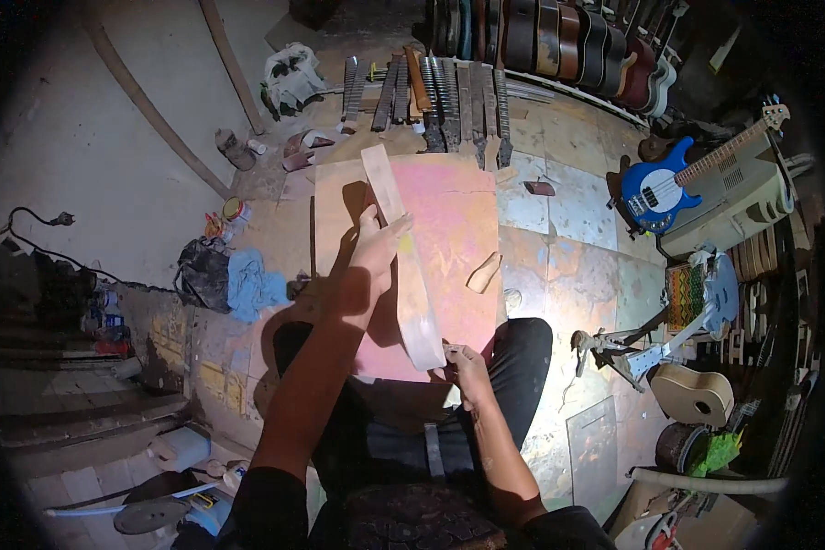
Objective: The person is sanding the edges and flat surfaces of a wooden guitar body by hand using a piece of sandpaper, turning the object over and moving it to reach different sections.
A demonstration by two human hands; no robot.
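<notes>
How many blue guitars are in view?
1: a blue guitar lies at right on a pale case. The rack of guitars at top is dark; others may be hidden.

perhaps a small tin (236, 209), left floor

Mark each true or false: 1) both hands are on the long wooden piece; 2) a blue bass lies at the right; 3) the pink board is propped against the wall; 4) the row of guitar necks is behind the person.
1. True: the left hand and the right hand both hold the long wooden piece.
2. True: the blue bass rests at the right.
3. False: the pink board lies flat on the floor.
4. False: the guitar necks lie ahead of the person, beyond the board.
</notes>
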